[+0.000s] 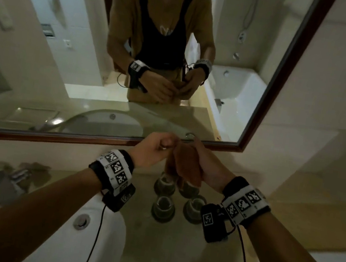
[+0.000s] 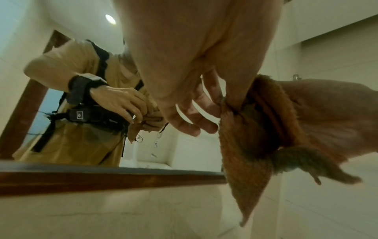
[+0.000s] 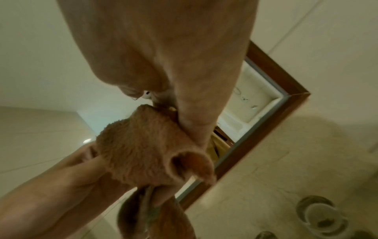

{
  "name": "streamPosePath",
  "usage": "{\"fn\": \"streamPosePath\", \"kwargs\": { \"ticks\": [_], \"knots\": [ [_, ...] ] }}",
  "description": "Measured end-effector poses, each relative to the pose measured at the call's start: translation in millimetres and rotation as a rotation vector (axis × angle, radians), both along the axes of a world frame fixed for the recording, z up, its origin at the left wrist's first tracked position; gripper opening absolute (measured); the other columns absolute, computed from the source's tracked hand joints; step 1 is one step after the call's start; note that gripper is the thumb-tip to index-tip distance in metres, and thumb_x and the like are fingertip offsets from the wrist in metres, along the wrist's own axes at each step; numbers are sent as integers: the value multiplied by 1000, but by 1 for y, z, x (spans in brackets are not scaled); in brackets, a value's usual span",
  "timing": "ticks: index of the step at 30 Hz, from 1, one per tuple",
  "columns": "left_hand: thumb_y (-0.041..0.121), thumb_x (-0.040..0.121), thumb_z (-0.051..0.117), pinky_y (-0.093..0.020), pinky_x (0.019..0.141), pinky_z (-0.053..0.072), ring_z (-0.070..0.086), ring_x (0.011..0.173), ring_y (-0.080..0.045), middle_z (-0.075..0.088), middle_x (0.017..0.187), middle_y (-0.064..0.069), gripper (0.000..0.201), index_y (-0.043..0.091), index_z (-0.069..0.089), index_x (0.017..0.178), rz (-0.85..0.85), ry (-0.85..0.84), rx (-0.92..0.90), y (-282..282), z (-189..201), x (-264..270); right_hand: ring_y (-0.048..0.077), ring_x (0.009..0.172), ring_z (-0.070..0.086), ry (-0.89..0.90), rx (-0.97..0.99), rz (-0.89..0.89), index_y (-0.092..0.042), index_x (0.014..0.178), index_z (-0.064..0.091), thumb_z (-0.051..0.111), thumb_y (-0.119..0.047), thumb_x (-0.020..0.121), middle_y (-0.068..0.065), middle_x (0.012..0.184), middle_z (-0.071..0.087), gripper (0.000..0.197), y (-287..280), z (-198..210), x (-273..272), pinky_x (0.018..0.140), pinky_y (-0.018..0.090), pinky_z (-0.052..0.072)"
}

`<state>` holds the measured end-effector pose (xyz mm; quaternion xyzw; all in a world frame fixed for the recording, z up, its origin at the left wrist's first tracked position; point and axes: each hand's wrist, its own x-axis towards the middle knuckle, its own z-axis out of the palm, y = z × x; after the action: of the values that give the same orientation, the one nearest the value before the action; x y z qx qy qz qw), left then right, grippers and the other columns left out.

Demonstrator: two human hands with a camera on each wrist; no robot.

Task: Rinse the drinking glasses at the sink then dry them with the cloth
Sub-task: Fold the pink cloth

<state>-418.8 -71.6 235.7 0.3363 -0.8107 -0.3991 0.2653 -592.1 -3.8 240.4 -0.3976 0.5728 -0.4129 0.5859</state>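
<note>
my left hand (image 1: 153,148) and right hand (image 1: 204,167) both pinch the brown cloth (image 1: 187,166) above four glasses (image 1: 162,205), upside down i think, on the beige counter (image 1: 171,254) between sink (image 1: 107,233) and mirror (image 1: 169,117).

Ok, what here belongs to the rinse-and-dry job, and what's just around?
Job: brown cloth, pinched by left hand and right hand; four glasses on the counter; sink.
Around: mirror; faucet.
</note>
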Motion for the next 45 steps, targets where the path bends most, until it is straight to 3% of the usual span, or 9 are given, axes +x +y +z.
{"fn": "streamPosePath", "kwargs": {
  "ticks": [2,7,10,15,19,23,33,40,45],
  "knots": [
    [-5,90,56,-2,73,42,58,81,18,63,90,13,19,3,61,106,41,51,-28,9,15,20,27,69,54,106,-52,32,-19,69,69,39,-51,100,14,76,60,54,5,16,20,69,37,43],
    [0,87,61,-6,61,41,54,75,-7,56,89,-4,19,13,65,99,203,82,-144,24,43,73,18,93,64,330,-225,64,-14,108,64,48,-42,99,8,104,69,34,5,44,70,79,27,52],
    [5,91,57,-13,56,44,53,62,-10,60,79,-12,18,15,64,105,250,87,-173,32,58,103,27,96,64,351,-221,-9,-22,84,63,46,-53,95,9,97,67,37,0,50,96,93,48,51],
    [-1,88,55,-15,54,49,58,54,2,66,70,1,22,11,66,104,269,99,-250,44,80,156,24,93,68,309,-92,16,-20,103,64,44,-57,95,5,101,69,42,4,64,140,74,37,57],
    [-9,88,54,-16,61,44,55,55,5,62,58,19,21,0,66,102,245,185,-214,49,85,189,28,103,67,97,-181,63,-14,117,64,56,-45,94,14,114,69,40,4,69,171,88,45,58],
    [-7,89,55,-21,69,50,63,69,-7,70,74,3,21,5,67,102,290,255,-131,55,88,214,31,103,67,98,-290,43,-12,110,66,68,-34,89,16,111,69,30,3,75,193,87,48,57],
    [15,82,73,-49,82,57,70,79,-28,73,85,-11,25,12,64,105,342,202,-65,58,82,243,9,96,49,825,-724,45,-23,104,77,67,-34,89,2,107,61,20,-5,93,216,69,4,30],
    [29,90,63,-22,66,40,47,71,-14,50,83,-3,17,29,64,106,191,-106,-182,44,92,249,5,83,62,641,-691,387,-22,100,75,64,-26,93,-10,88,68,14,-1,101,215,73,18,44],
    [18,93,59,-18,59,46,60,66,-4,66,78,5,18,1,53,89,121,22,68,47,97,243,6,77,62,665,-766,420,-27,90,72,63,-24,94,-12,81,68,11,-6,101,206,69,20,45]
  ]
}}
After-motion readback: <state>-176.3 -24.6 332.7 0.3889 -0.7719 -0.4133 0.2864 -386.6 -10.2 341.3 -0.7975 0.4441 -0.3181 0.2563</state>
